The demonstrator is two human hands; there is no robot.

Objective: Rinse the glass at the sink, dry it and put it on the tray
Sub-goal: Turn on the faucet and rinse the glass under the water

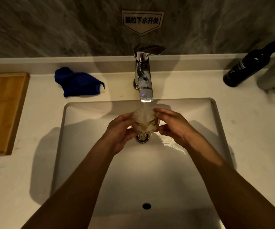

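Head view: glass [143, 121] held over the sink [199, 113] under the faucet [143, 76] stream, left hand [120, 129] and right hand [173, 124] curled around its sides. Blue cloth [79, 84] at ten o'clock; wooden tray [2, 111] at nine.

One glass [143, 121], two hands [121, 129], one cloth [77, 84], one tray [2, 111], one bottle [247, 66], one tap [144, 75].

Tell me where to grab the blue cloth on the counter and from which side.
Take the blue cloth from above at its bunched, raised back-left end, pinching the folds. That heap gives something to grip, while the right end lies flatter on the counter. Either hand must first leave the glass; the left hand looks nearer.
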